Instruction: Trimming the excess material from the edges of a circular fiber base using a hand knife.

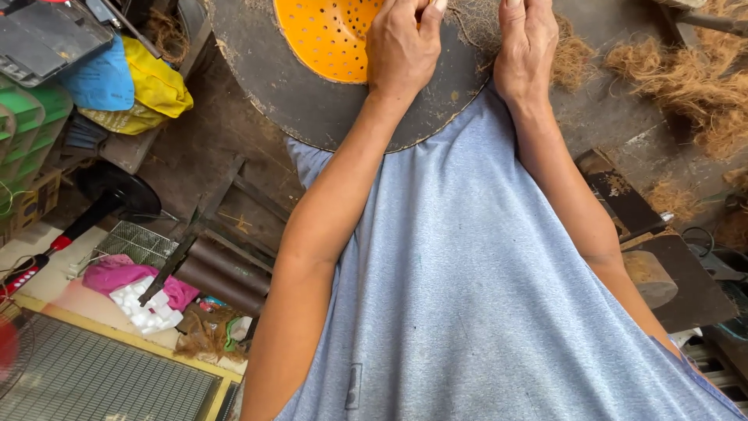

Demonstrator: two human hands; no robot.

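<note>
**Both hands on the fibre and the orange bowl at the far edge**

Biggest first: dark round board (327,109), resting far centre against the blue-grey shirt (467,296). I'd judge it stiff and heavy; it looks like the support surface, not something to lift.

On it, far left of centre: orange perforated bowl (327,35), partly cut by the frame edge. Likely thin plastic, light, a bit flexible, smooth inside. Take it by the rim; the holes give some purchase.

Right of the bowl: brown coir fibre (573,58), more heaps far right. Soft, springy, near weightless, sheds strands. Pinch a tuft firmly, since loose grabs will likely pull apart.

Left hand (401,51) rests over the bowl's right edge, fingers curled together; tips are out of frame, so I can't tell if they clamp anything. Right hand (526,47) lies on the fibre, fingers together, tips also cut off.
</note>
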